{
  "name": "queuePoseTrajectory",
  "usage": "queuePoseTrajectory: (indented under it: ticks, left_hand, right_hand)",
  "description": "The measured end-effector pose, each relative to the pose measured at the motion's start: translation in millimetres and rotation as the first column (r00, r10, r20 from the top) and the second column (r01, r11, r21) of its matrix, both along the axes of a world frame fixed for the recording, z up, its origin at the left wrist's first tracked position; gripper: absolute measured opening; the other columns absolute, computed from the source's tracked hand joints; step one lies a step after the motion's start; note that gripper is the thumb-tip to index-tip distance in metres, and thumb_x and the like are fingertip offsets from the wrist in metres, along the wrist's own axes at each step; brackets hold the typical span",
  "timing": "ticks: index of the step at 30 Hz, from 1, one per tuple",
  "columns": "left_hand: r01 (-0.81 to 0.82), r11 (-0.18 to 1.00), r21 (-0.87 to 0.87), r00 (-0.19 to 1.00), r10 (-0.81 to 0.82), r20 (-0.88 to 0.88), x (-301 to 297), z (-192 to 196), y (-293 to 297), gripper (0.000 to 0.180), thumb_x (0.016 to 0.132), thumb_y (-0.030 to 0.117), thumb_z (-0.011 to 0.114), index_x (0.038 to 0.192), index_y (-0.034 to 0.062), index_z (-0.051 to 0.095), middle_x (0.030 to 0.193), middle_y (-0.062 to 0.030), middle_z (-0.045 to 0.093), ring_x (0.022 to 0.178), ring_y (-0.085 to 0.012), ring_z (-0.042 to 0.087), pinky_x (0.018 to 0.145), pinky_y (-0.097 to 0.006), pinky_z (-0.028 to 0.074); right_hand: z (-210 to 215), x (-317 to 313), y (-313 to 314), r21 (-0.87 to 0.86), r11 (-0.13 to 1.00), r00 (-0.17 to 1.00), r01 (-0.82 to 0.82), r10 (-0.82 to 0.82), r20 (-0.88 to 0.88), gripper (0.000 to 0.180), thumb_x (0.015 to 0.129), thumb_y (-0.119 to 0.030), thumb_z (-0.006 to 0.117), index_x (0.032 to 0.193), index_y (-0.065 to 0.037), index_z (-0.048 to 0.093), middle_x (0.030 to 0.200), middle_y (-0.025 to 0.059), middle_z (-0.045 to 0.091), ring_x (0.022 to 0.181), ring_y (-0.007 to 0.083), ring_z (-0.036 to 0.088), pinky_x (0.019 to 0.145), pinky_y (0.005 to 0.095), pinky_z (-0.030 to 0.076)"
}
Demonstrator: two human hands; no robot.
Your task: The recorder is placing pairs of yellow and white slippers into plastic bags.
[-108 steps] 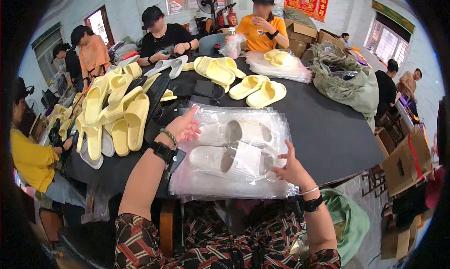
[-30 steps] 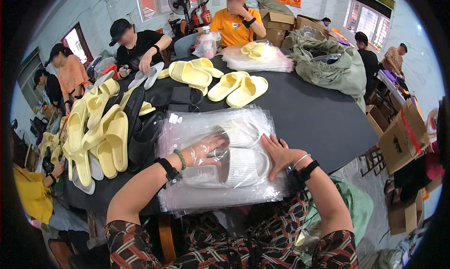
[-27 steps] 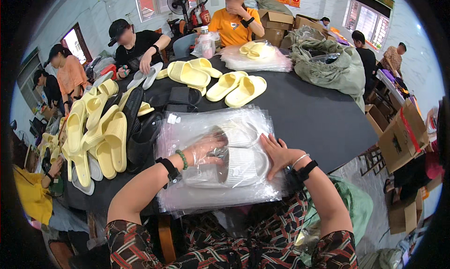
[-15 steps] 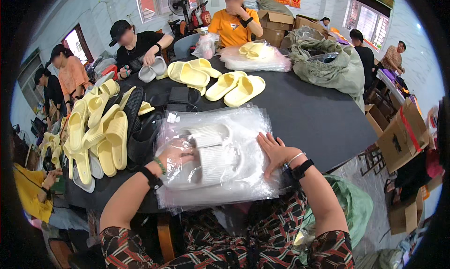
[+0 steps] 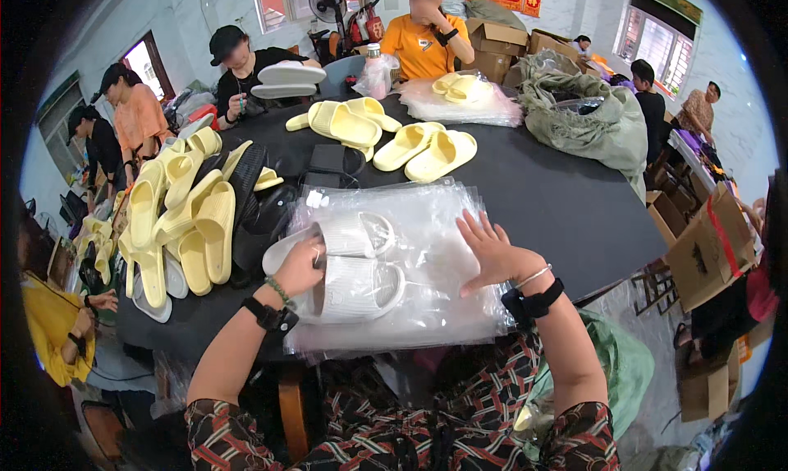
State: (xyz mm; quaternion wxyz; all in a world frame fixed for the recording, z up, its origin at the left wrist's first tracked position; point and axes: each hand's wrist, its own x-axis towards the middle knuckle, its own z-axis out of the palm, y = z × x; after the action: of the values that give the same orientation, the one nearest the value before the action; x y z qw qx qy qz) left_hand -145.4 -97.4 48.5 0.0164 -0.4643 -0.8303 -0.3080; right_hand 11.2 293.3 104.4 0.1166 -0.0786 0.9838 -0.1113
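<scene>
Left hand (image 5: 300,266) is gripping the heel ends of a pair of white slippers (image 5: 353,266), fingers curled closed around them, at about 9 o'clock of the clear plastic bags (image 5: 427,225). The slippers are lying side by side on top of the bag stack, toes pointing toward 3 o'clock, near the front edge of the dark round desk (image 5: 558,200). Right hand (image 5: 492,253) is resting flat on the plastic at 3 o'clock of the slippers, fingers spread wide, holding nothing, just apart from the slipper toes. A heap of yellow slippers (image 5: 176,216) is sitting at 9 o'clock of the desk, with black slippers (image 5: 254,208) between that heap and the bags. More yellow slippers (image 5: 427,147) are lying at 12 o'clock. A grey-green sack (image 5: 583,122) is slumping at 2 o'clock. Other people are sitting around the far rim.
</scene>
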Motion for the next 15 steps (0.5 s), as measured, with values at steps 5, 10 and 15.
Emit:
queuePoseTrajectory:
  ticks: [5,10,15]
  left_hand:
    - [-0.183,0.976,-0.117,0.963,0.202,0.181,-3.4,-14.8,0.3,0.026,0.085,0.008,0.071,0.11,0.0055,0.073,0.114,-0.0158,0.071,0.102,-0.0295,0.069,0.087,-0.034,0.053]
    - [-0.037,0.998,-0.046,0.999,0.038,0.019,15.6,31.1,-25.0,0.019,0.083,0.01,0.066,0.1,0.0088,0.075,0.095,-0.0182,0.071,0.087,-0.0363,0.068,0.079,-0.041,0.053]
    - [-0.251,0.968,0.005,0.968,0.251,0.027,17.7,65.7,-88.7,0.02,0.083,0.011,0.065,0.1,0.0044,0.073,0.09,-0.018,0.07,0.085,-0.038,0.066,0.076,-0.04,0.052]
  right_hand:
    - [-48.2,5.8,-7.4,-0.02,0.997,0.996,-0.075,0.076,0.047,0.148,0.054,-0.063,0.088,0.16,-0.005,0.003,0.167,0.0201,0.0,0.154,0.038,-0.007,0.123,0.0524,0.005]
    - [-65.5,10.9,2.6,-0.049,0.995,0.994,-0.091,0.094,0.055,0.15,0.052,-0.073,0.084,0.158,0.0,0.006,0.166,0.0233,0.001,0.153,0.0416,-0.007,0.122,0.0553,0.005]
    - [-64.7,13.3,5.7,-0.065,0.994,0.995,-0.083,0.087,0.055,0.149,0.052,-0.069,0.085,0.158,0.0,0.007,0.166,0.0225,0.002,0.153,0.0408,-0.007,0.122,0.0548,0.005]
